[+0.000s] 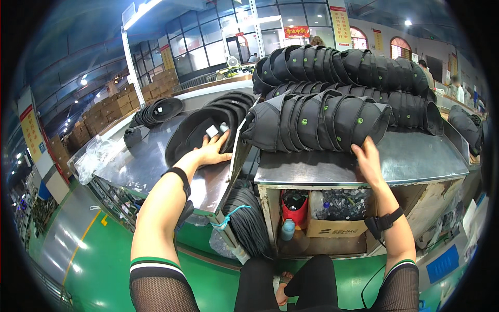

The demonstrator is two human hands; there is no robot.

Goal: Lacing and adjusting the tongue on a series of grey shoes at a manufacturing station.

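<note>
Nested row of black caps (317,122) lies on its side on the metal table (416,161), long axis left-right, green buttons up; right hand (368,158) fingers grasp its right end; left hand (212,151) rests open on flat black cap stack (195,132).

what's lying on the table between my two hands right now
In the head view, the near end of the front row of black caps sits between the left hand and the right hand.

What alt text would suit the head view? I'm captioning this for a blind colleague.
Seen from above, a person's left hand rests on a stack of black caps on a metal table, while the right hand touches the front row of black caps piled on a second metal table. Cardboard boxes and bottles sit beneath.
</note>
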